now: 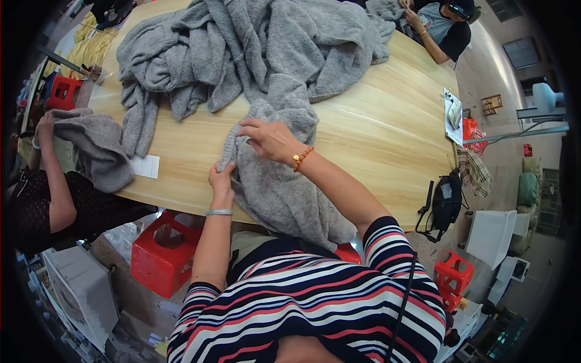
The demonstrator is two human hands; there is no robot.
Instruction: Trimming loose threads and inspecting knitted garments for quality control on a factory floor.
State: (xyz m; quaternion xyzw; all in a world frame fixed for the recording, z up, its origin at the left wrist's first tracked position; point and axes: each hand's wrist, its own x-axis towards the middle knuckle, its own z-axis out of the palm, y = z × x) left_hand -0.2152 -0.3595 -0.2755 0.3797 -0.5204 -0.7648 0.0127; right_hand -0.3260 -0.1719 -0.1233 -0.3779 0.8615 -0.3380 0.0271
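Note:
A grey knitted sweater (272,187) hangs over the near table edge onto my lap, its ribbed edge running up toward the table. My left hand (223,176) is closed on that ribbed edge, thumb on top. Just above and right of it, my right hand (269,140) is over the same knit, its fingers bent and drawn together near the ribbing. Whatever is between those fingertips, if anything, is too small to make out. The sweater's upper part touches a big heap of grey knitwear (242,54) at the far side.
To the left, a person's hands (43,130) hold another grey knit (97,145) beside a white paper slip (145,166). A co-worker (445,30) sits at the far right. A clipboard (452,118) and black bag (445,202) are at the table's right edge. A red stool (163,254) stands left.

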